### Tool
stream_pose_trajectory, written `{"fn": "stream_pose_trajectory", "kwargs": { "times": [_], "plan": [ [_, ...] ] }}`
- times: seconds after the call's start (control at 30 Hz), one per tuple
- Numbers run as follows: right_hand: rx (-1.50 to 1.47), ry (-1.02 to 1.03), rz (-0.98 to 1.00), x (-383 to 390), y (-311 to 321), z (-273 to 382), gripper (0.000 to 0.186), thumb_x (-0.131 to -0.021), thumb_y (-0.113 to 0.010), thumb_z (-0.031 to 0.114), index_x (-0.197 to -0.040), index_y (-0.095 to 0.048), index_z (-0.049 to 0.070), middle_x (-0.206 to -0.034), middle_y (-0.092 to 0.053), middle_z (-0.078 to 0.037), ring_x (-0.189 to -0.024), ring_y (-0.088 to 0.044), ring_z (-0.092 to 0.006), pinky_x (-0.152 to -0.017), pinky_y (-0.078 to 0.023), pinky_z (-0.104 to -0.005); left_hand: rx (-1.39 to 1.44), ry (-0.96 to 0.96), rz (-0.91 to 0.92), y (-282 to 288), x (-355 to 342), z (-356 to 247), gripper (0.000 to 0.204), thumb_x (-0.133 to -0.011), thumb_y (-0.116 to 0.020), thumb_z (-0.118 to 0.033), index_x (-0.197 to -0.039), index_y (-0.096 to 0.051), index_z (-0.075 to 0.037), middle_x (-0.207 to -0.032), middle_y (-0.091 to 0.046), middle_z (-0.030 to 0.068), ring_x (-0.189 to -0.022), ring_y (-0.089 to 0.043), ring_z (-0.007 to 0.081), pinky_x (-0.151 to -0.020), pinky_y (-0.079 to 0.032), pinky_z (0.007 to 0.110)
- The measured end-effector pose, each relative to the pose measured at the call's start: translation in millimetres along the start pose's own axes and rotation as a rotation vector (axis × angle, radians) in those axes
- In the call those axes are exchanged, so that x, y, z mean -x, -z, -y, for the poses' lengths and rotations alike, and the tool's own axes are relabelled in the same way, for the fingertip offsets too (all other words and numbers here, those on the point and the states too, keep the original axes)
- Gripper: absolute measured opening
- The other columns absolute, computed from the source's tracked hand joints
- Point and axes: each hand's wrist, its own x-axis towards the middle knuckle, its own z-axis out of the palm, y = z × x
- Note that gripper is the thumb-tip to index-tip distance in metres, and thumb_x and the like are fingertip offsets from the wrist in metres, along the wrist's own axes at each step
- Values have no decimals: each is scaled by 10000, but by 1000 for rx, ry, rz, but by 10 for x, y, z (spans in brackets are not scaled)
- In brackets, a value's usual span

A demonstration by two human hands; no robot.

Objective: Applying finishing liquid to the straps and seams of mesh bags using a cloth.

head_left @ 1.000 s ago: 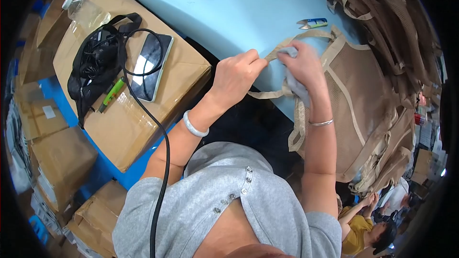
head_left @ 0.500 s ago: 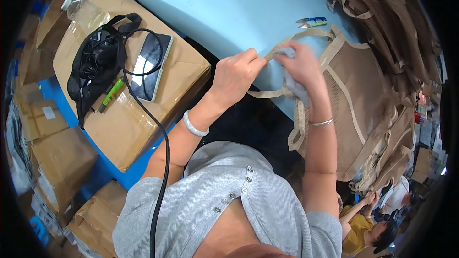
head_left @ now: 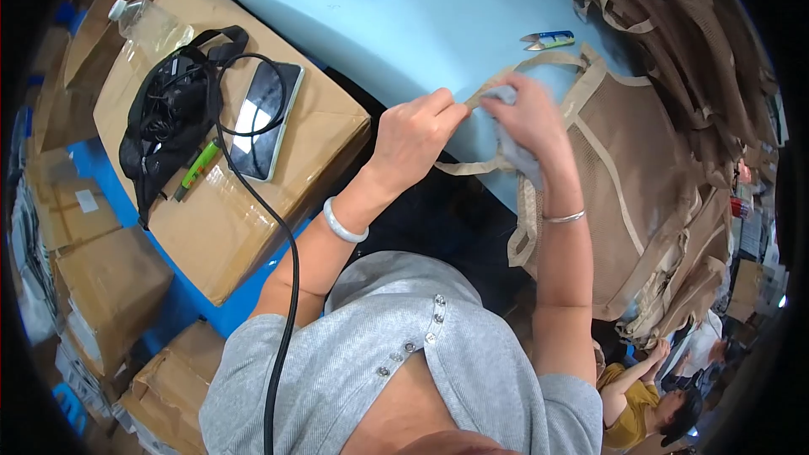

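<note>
Left grip (head_left: pixel 413 136) pinches a brown bag (head_left: pixel 645 147) (beige-edged) by its strap (head_left: pixel 552 57).

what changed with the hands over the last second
The right hand and its pale grey cloth shifted slightly left along the mesh bag strap, toward the left hand. Nothing was grasped or released. The left hand's pinch, thread snips and smartphone stayed put.
</note>
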Motion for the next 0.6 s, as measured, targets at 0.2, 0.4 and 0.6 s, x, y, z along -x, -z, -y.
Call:
{"fn": "stream_pose_trajectory", "kwargs": {
  "times": [0.2, 0.4, 0.6],
  "plan": [
    [14, 70, 54, 76, -52, 83, 282, -748, -724, 235, -944, -705, 33, -860, -690, -204, -864, -653, -380, -768, -516, -439, -33, 5, 29, -8, 47, 9, 104, -749, -744, -82, -790, -649, -95, -706, -533, 15, -587, -597, 182, -479, -462, 306],
    [56, -10, -34, -7, 49, -44, 252, -754, -711, 226, -877, -686, 6, -820, -686, -199, -825, -661, -362, -734, -514, -428, 13, -7, -1, -27, 57, 27, 129, -758, -740, -69, -870, -686, -103, -728, -564, 11, -577, -601, 186, -486, -477, 290],
    [-65, -22, -25, 33, 58, -89, 249, -746, -723, 223, -869, -679, 11, -790, -683, -184, -782, -666, -340, -708, -509, -407, 36, -1, -15, -39, 67, 26, 136, -756, -749, -78, -876, -697, -117, -724, -569, 4, -569, -602, 180, -484, -480, 287]
  ]
}}
